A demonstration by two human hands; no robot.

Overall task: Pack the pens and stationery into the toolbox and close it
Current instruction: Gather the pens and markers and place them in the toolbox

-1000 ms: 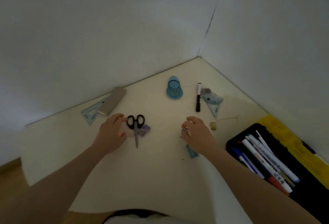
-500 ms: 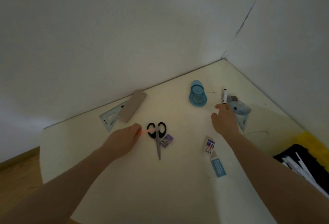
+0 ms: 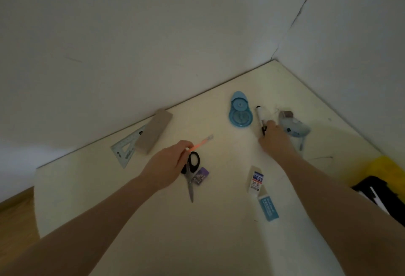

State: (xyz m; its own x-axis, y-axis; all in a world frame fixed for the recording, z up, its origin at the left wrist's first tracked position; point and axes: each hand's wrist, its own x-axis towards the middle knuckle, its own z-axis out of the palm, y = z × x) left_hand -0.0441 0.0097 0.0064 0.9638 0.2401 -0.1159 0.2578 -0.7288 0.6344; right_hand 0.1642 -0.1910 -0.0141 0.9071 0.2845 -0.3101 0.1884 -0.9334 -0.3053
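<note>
— Under your right hand, is that the marker?
— Yes, fingers curl round its dark end; grab it tight. The left hand pinches a pink pen above the scissors. The toolbox waits right of both grips.

Two erasers, two set squares.

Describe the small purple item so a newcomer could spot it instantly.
On the cream table, find the black-handled scissors beneath the left hand. The small purple rectangular packet lies touching their right side, the only purple thing there.
</note>
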